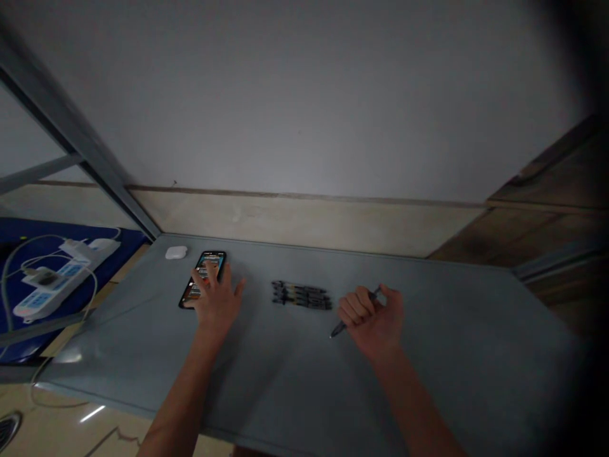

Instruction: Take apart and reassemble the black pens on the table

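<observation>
My left hand (217,299) is spread with its fingers apart over a smartphone (205,266) whose screen is lit; whether the fingertips touch the glass I cannot tell. My right hand (373,317) is closed around a dark pen (338,329), its tip sticking out at the lower left and its other end showing near the thumb. Between the two hands, several dark pens (302,296) lie side by side in a row on the grey table (285,381).
A white earbud case (176,252) sits at the table's back left. Beyond the left edge, a white power strip (66,279) with plugs and cables rests on a blue surface (19,235). A pale wall (304,114) rises behind the table, and a metal frame post (109,178) stands at its left corner.
</observation>
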`<state>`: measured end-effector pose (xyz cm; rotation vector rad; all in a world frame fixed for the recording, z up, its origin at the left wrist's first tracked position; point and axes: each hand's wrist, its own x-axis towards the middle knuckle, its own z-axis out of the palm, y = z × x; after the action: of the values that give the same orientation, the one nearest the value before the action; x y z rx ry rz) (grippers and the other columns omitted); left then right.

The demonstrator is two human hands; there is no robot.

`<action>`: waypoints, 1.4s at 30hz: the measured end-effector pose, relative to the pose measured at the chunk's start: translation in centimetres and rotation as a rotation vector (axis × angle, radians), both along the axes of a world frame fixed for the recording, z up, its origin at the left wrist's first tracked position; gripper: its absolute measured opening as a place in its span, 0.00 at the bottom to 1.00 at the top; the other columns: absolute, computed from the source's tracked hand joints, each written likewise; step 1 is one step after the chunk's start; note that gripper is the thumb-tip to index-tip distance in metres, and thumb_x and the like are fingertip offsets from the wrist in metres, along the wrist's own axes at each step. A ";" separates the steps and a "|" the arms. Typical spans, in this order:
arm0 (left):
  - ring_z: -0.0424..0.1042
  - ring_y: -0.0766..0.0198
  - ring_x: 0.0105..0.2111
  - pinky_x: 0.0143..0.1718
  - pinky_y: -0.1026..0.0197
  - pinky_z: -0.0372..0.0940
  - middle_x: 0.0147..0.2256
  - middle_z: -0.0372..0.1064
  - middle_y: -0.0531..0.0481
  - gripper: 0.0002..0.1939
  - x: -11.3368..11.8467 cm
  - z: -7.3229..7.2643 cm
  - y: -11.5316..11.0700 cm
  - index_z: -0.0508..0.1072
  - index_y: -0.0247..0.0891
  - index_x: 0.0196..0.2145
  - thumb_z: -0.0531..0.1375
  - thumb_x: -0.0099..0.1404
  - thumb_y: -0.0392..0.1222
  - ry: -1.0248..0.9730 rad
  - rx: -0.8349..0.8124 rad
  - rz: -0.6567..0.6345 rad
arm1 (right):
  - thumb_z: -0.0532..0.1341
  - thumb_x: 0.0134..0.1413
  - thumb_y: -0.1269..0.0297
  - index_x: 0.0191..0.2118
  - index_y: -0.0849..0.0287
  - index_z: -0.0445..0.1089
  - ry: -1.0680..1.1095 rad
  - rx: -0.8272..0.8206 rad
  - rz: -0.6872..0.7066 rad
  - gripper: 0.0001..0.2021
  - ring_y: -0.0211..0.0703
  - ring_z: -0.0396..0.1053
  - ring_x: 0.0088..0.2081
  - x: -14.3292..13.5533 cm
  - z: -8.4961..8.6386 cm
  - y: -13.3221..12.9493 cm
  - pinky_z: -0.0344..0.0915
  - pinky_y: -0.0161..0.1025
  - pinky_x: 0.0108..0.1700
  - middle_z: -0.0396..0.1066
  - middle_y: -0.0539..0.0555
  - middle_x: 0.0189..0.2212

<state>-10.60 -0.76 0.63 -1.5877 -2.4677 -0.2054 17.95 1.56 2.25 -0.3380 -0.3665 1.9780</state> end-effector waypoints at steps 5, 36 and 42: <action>0.31 0.36 0.65 0.54 0.24 0.43 0.67 0.40 0.38 0.27 0.5 0.0 0.1 0.60 0.43 0.62 0.47 0.68 0.54 0.055 0.004 -0.053 | 0.56 0.52 0.49 0.17 0.56 0.39 0.027 -0.018 -0.051 0.27 0.35 0.37 0.18 0.2 -0.2 0.1 0.39 0.38 0.20 0.37 0.44 0.14; 0.26 0.33 0.65 0.47 0.18 0.47 0.68 0.36 0.41 0.27 2.5 0.0 0.3 0.56 0.48 0.63 0.47 0.69 0.54 0.036 -0.041 -0.043 | 0.55 0.54 0.44 0.18 0.56 0.37 -0.055 -0.067 -0.044 0.30 0.34 0.34 0.18 -0.3 0.4 -0.2 0.39 0.38 0.19 0.34 0.44 0.15; 0.29 0.32 0.65 0.47 0.20 0.52 0.68 0.35 0.40 0.27 2.0 0.1 0.4 0.57 0.47 0.63 0.46 0.69 0.54 0.042 -0.013 -0.025 | 0.56 0.54 0.49 0.18 0.56 0.38 -0.062 -0.062 -0.044 0.27 0.35 0.34 0.19 -0.1 0.2 -0.1 0.39 0.38 0.20 0.34 0.44 0.15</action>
<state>-8.55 -0.41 0.71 -1.6122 -2.4240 -0.1583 17.88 1.44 2.42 -0.4441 -0.3347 1.9421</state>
